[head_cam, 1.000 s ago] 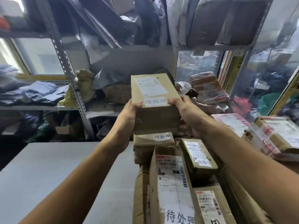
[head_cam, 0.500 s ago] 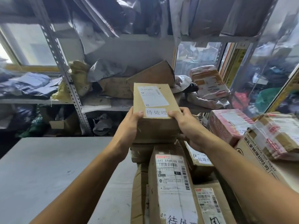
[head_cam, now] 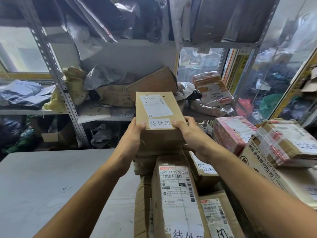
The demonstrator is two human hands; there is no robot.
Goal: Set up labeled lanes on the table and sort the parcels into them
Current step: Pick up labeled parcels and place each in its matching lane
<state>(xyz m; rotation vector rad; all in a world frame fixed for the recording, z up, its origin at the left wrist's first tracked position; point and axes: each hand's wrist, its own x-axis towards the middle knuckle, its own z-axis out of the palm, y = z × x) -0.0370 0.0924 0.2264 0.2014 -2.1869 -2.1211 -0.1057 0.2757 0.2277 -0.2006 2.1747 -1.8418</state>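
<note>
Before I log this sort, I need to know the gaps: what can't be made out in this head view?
- Held box: underside hidden; left hand and right hand cover its near corners.
- Its shipping label: print too small.
- Box beneath: top covered by the held box.
- Long box: bottom handwritten label cut by frame edge.
- Small box: label partly behind right forearm.

The box (head_cam: 158, 121) at the top of the stack is plain brown cardboard with a white shipping label and a white sticker bearing black characters, and the long box (head_cam: 175, 194) below it is the same brown with a white label printed with black barcodes and a small red tab. To the right, a parcel (head_cam: 231, 133) is wrapped in pink-and-white striped tape, and another box (head_cam: 288, 143) shows brown under clear tape with red markings. The table (head_cam: 51, 177) is flat grey, the shelf post (head_cam: 56, 71) is grey metal with a row of holes, and the bundle (head_cam: 22, 93) on the left shelf looks dark blue, though it is blurred.
</note>
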